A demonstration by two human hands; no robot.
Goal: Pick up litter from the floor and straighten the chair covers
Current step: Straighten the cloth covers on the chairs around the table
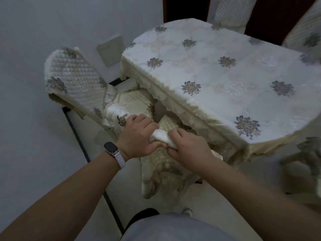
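**At the seat's near edge: both grips on one roll of cloth**

Between the two grips runs a white roll of cloth [161,137], bunched tight against the chair cover [161,164]. Whether the roll is part of that cover cannot be told. The left grip [137,134] is curled round the roll's left end. The right grip [189,146] pinches its right end, and the two nearly meet beneath it. Below both grips the quilted cream cover hangs off the seat front in wrinkled folds toward the floor [217,197]. Up and to the left of the left grip rises the covered backrest [74,77], tilted away. Beyond the right grip spreads the worktop's flowered tablecloth [217,75], its skirt hanging just past that grip's knuckles. Behind the left grip, a watch [111,148] sits on the wrist.
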